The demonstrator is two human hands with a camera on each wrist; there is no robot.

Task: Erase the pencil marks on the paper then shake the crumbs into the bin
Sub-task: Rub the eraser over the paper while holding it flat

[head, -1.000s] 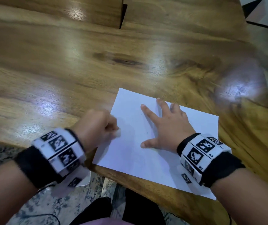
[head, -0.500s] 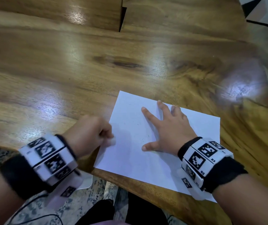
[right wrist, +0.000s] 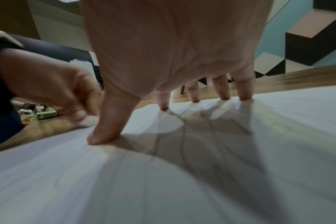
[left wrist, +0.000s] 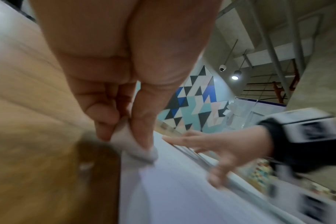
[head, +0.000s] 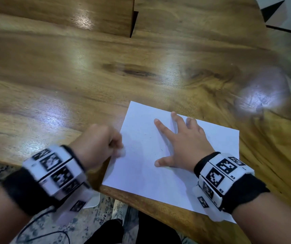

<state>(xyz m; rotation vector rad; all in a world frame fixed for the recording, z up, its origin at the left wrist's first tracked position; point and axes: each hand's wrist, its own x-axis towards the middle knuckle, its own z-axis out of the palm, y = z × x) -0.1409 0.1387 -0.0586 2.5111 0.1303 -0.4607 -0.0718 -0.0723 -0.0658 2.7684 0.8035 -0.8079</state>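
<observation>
A white sheet of paper (head: 141, 166) lies at the near edge of the wooden table (head: 70, 76), its near right corner hanging over the edge. My right hand (head: 181, 145) lies flat on it with fingers spread, pressing it down; faint pencil lines (right wrist: 182, 136) run under the palm. My left hand (head: 102, 147) pinches a white eraser (left wrist: 132, 144) between thumb and fingers, its tip on the paper's left edge. In the right wrist view the eraser (right wrist: 90, 120) shows just behind the thumb. A few dark specks (head: 156, 153) dot the sheet. No bin is in view.
The broad wooden table stretches away to the left and back, with a gap (head: 132, 25) between boards at the far side. Below the near edge are a patterned floor (head: 40, 229), a cable, a white object (head: 93, 201) and my dark-clothed legs (head: 141, 231).
My left hand has slid back and forth by the paper's left edge with the eraser, and it is motion-blurred now. The right hand has stayed pressed on the paper.
</observation>
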